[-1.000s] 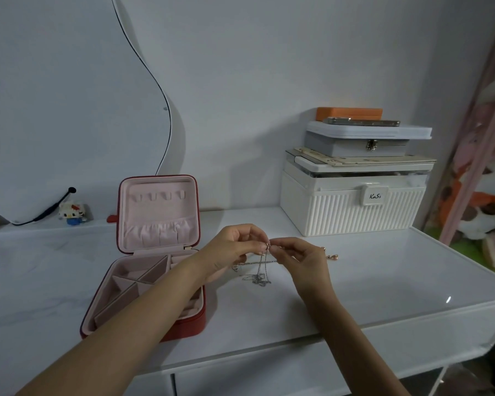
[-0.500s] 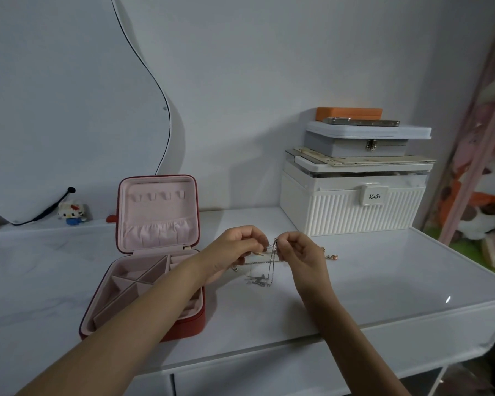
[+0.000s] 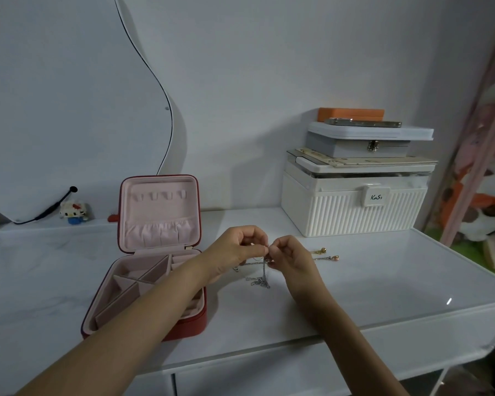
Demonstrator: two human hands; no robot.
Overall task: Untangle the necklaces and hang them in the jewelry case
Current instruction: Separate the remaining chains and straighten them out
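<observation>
The tangled necklaces [image 3: 262,270] hang in a silver clump just above the white table [image 3: 383,281], pinched from either side by the left hand [image 3: 235,251] and right hand [image 3: 290,257], whose fingertips meet. Gold ends [image 3: 326,254] trail right on the table. The red jewelry case [image 3: 152,252] stands open just left.

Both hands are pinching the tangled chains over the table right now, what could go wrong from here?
1. The left hand and right hand pinch the silver chains close together; pulling apart may tighten the knot in the bunch hanging below.
2. The gold chain ends lie on the table behind the right hand; lifting could drag them along the smooth top.
3. The left forearm crosses over the open red jewelry case and might bump it.
</observation>
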